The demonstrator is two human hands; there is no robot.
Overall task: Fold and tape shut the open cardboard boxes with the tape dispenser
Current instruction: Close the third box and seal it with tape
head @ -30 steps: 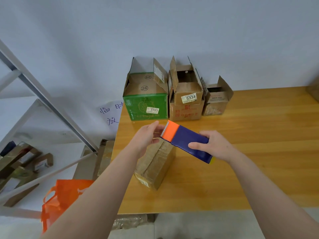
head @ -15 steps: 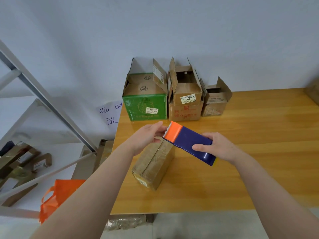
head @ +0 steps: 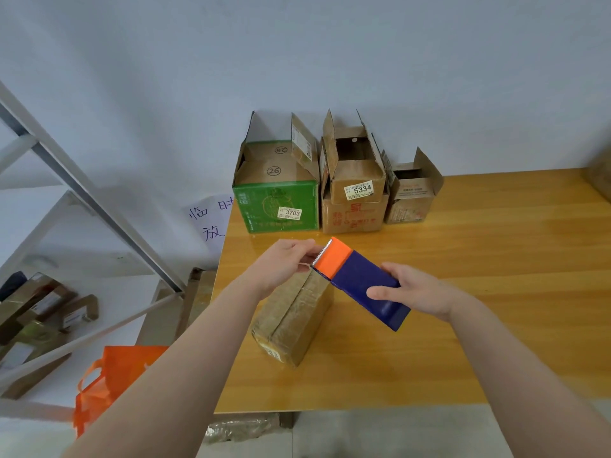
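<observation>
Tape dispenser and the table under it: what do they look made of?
The tape dispenser looks like smooth plastic: solid blue body, orange head, even sheen; its toothed edge may be metal. The table looks like varnished wood or wood-grain laminate: streaked yellow grain, glossy reflections.

The tape dispenser [head: 360, 282] is blue with an orange end. The big box [head: 277, 206] is green. The bag [head: 115, 375] is orange.

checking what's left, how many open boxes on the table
3, in a row by the wall: green box left, box labelled 5334 middle, small box right. A cut-off brown thing at far right may be another.
</observation>
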